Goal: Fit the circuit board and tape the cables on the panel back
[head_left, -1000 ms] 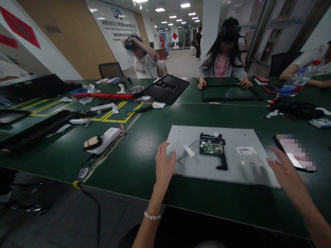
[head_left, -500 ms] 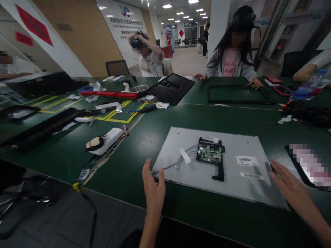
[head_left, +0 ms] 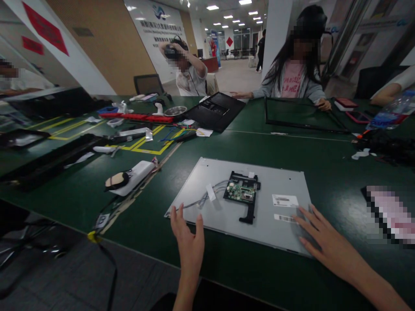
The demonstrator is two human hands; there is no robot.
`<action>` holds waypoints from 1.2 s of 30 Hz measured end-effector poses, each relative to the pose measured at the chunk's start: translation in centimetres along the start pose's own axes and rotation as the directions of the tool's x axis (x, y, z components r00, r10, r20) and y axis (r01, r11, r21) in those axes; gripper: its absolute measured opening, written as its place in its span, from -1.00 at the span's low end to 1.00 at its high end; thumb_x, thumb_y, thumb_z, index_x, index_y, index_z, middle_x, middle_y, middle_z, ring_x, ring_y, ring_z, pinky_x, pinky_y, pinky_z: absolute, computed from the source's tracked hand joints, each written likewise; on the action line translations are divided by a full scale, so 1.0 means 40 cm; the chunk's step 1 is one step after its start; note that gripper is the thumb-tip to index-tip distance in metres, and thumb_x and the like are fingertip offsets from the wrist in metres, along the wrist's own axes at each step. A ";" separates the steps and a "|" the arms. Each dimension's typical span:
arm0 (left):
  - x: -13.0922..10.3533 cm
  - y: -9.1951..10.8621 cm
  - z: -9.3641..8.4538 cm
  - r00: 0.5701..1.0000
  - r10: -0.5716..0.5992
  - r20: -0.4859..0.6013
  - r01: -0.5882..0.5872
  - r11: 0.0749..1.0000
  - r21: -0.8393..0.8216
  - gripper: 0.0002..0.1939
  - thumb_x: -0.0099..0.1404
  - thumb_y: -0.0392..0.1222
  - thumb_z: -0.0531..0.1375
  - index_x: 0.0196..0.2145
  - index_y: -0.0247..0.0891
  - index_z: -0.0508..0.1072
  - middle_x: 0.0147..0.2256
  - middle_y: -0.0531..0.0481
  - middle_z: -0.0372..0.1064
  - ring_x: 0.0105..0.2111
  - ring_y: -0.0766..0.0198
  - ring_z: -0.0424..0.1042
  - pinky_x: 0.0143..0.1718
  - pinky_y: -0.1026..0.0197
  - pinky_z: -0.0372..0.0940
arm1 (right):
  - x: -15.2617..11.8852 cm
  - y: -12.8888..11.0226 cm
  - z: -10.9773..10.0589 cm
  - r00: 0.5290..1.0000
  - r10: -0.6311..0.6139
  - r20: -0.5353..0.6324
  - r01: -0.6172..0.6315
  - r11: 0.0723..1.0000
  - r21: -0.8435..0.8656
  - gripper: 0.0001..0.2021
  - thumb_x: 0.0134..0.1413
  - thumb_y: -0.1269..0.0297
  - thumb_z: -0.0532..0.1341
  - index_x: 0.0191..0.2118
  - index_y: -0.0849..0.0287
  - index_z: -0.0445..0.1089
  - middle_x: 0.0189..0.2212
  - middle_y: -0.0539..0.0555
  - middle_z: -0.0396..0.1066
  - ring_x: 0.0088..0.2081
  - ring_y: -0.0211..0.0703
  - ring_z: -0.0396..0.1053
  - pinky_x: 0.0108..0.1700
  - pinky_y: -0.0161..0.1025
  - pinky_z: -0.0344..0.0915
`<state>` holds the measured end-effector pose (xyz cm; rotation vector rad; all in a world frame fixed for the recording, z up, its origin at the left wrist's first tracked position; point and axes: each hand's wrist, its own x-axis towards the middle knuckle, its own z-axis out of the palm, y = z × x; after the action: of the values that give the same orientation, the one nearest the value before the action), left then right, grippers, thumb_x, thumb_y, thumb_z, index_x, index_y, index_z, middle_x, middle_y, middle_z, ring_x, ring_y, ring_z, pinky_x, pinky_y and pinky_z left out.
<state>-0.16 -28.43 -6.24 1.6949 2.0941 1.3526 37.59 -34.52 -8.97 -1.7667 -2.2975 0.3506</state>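
Observation:
A grey metal-backed display panel (head_left: 207, 226) lies flat on the green table in front of me. A green circuit board (head_left: 240, 192) in a black bracket (head_left: 250, 210) sits on its back, with thin grey cables (head_left: 202, 200) running left under a strip of white tape. My left hand (head_left: 189, 235) is at the panel's near left corner, thumb and fingers apart, holding nothing. Over the panel's right side, fingers spread beside the white labels (head_left: 285, 201), is my right hand (head_left: 324, 242); whether its fingertips press on the metal I cannot tell.
Left of the panel lie a white device with a strap (head_left: 129, 178) and a long black housing (head_left: 52, 160). A phone (head_left: 389, 214) is at the right. Across the table, a person's hand rests by a black frame (head_left: 304, 126); a black cover (head_left: 215, 111) lies near it.
The display panel has shifted left across the table. My right hand has moved left, from the panel's right edge to over its surface. Across the table, a person's hand has moved left.

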 end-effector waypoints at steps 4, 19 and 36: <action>-0.001 0.002 0.002 1.000 0.004 -0.001 -0.004 1.000 0.005 -0.40 0.35 -0.03 0.09 0.27 -0.24 0.10 0.33 -0.30 -0.12 0.35 -0.02 -0.14 0.32 -0.15 -0.15 | 0.027 -0.040 0.010 0.996 -0.075 -0.053 0.071 0.995 -0.064 -0.47 0.28 0.13 0.04 0.34 -0.14 0.05 0.40 0.06 -0.13 0.36 0.16 -0.10 0.28 0.26 0.02; -0.013 0.017 0.013 1.000 0.029 0.009 -0.029 0.999 0.015 -0.38 0.34 -0.06 0.10 0.28 -0.27 0.07 0.31 -0.31 -0.07 0.34 -0.02 -0.10 0.32 -0.14 -0.13 | 0.121 -0.115 0.010 0.979 -0.192 0.074 0.197 0.978 -0.064 -0.46 0.34 0.07 -0.07 0.38 -0.07 -0.08 0.41 0.10 -0.23 0.39 0.13 -0.25 0.30 0.35 -0.25; -0.023 0.060 0.015 0.982 0.183 0.051 -0.189 0.966 0.174 -0.43 0.34 -0.12 0.10 0.26 -0.27 0.12 0.33 -0.32 -0.14 0.36 -0.10 -0.21 0.30 -0.23 -0.16 | 0.158 -0.134 0.013 0.980 -0.184 0.081 0.186 0.982 -0.018 -0.46 0.33 0.06 -0.07 0.37 -0.03 -0.04 0.42 0.09 -0.25 0.40 0.07 -0.31 0.33 0.26 -0.23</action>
<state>2.26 -28.94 -5.30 2.0162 2.1397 1.2023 30.95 -29.76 -7.54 -1.5597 -2.5074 0.3647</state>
